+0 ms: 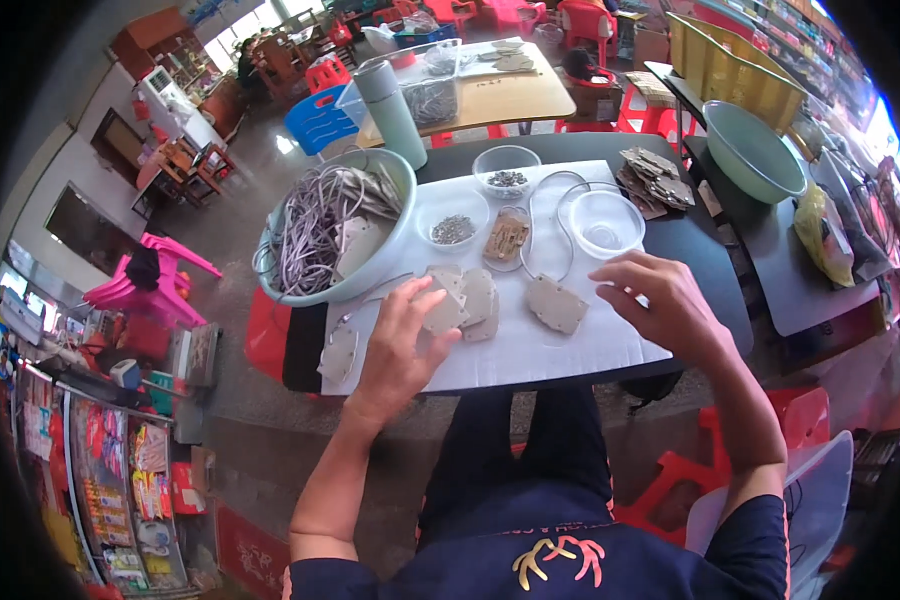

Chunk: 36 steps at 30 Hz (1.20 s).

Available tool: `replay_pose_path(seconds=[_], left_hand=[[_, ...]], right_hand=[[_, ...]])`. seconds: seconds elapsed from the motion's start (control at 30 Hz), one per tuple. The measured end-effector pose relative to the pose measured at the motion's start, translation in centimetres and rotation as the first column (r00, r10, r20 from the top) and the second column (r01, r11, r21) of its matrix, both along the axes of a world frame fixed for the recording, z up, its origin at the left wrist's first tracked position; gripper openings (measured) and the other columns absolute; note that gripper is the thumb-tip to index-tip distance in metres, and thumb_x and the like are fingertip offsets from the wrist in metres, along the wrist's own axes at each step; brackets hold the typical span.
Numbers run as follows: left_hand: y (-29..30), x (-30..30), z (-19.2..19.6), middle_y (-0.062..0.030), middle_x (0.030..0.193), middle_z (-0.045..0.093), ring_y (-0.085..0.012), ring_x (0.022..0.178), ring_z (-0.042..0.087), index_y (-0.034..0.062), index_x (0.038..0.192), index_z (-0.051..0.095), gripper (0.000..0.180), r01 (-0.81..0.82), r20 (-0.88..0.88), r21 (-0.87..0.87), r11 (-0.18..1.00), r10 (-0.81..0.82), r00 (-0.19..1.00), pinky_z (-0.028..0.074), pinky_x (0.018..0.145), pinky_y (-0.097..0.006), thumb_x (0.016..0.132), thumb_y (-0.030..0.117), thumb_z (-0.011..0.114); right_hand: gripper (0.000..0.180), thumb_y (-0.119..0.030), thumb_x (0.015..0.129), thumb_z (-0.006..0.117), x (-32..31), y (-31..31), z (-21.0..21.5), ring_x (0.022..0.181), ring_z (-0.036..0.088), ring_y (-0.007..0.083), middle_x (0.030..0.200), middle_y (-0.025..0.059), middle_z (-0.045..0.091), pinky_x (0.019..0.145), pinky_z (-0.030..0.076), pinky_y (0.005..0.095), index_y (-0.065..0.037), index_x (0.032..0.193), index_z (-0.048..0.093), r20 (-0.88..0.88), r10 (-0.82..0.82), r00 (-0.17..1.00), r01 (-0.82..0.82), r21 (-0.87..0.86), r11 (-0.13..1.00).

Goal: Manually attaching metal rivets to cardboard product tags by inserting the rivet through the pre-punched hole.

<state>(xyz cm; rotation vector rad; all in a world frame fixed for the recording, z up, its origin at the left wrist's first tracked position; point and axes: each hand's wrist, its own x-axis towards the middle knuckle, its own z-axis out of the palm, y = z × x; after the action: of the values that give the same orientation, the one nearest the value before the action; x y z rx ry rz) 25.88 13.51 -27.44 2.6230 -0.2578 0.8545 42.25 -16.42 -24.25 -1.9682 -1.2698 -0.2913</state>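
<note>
1. at the left hand (380,348), with fingers parted and bent, thumb well away from them: poised over the left edge of overlapping grey plates (480,306); cannot tell if touching.
2. at the right hand (667,312), with fingers curled, thumb apart: just right of a single grey plate (557,304), not touching it.
3. up from that single plate, in a loop: a thin cable (531,222).
4. left of the left hand, lying flat: another grey plate (339,355).
5. beyond the hands: two clear bowls of small metal parts (452,229) (507,179), a clear tray of tan pieces (509,236), a clear round bowl (607,222).
6. beneath all these: a white sheet (530,368) on a black table (708,300).
7. toward the table's left: a pale basin (337,291) heaped with grey cables (315,225); behind it, a pale green flask (390,115).
8. at far right of the sheet: a pile of grey-brown plates (656,180).
</note>
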Motion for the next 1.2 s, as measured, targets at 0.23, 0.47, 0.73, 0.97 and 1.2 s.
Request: replay_pose_path(seconds=[0.23, 0.47, 0.73, 0.97, 1.2], left_hand=[[-10.9, 13.7, -3.9, -0.0152, 0.135, 0.052, -0.0392, 0.13, 0.045, 0.0092, 0.126, 0.059, 0.07, 0.308, -0.086, 0.252, 0.917, -0.296, 0.951, 0.033, 0.11, -0.054, 0.077, 0.057, 0.075], [-10.5, 14.1, -4.0, -0.0141, 0.136, 0.051, -0.0374, 0.134, 0.04, 0.0128, 0.129, 0.059, 0.067, 0.254, -0.194, 0.288, 0.923, -0.203, 0.96, 0.029, 0.112, -0.055, 0.078, 0.053, 0.074], [-8.7, 13.5, -2.8, -0.0113, 0.137, 0.051, -0.0345, 0.136, 0.039, 0.0128, 0.13, 0.059, 0.06, 0.297, -0.273, 0.302, 0.906, -0.216, 0.937, 0.029, 0.114, -0.052, 0.081, 0.044, 0.073], [-8.0, 13.5, -1.5, -0.0151, 0.136, 0.052, -0.0371, 0.135, 0.041, 0.0074, 0.126, 0.062, 0.055, 0.28, -0.277, 0.237, 0.93, -0.212, 0.937, 0.031, 0.113, -0.053, 0.083, 0.039, 0.074], [-9.7, 14.3, -0.1, -0.0159, 0.13, 0.058, -0.0362, 0.126, 0.05, 0.0062, 0.12, 0.063, 0.04, 0.303, -0.115, 0.163, 0.939, -0.287, 0.951, 0.04, 0.106, -0.048, 0.086, 0.026, 0.072]], right_hand=[[0.023, -0.024, 0.092, 0.065, 8.1, -15.7, 0.0, 0.083, 0.07, 0.0309, 0.093, 0.0147, 0.072, 0.074, 0.053, 0.0401, -0.004, 0.103, 0.07, -0.045, -0.74, 0.671, 0.741, 0.041, 0.67], [0.031, -0.03, 0.087, 0.069, 10.9, -14.6, -2.6, 0.088, 0.07, 0.031, 0.089, 0.0137, 0.072, 0.08, 0.053, 0.0421, -0.003, 0.1, 0.069, -0.043, -0.815, 0.578, 0.73, -0.418, 0.54], [0.021, -0.016, 0.085, 0.067, 12.3, -16.6, -4.5, 0.075, 0.07, 0.0253, 0.079, 0.0155, 0.071, 0.073, 0.054, 0.0377, 0.003, 0.094, 0.069, -0.341, -0.72, 0.605, 0.654, -0.304, 0.693], [0.02, -0.017, 0.087, 0.065, 12.7, -17.3, -4.9, 0.073, 0.069, 0.0251, 0.076, 0.0161, 0.07, 0.072, 0.053, 0.039, 0.003, 0.09, 0.069, -0.296, -0.73, 0.617, 0.687, -0.25, 0.682], [0.018, -0.018, 0.087, 0.065, 13.2, -18.2, -3.4, 0.074, 0.069, 0.0178, 0.075, 0.0108, 0.071, 0.07, 0.053, 0.0352, -0.001, 0.091, 0.071, -0.279, -0.715, 0.641, 0.681, -0.223, 0.698]])
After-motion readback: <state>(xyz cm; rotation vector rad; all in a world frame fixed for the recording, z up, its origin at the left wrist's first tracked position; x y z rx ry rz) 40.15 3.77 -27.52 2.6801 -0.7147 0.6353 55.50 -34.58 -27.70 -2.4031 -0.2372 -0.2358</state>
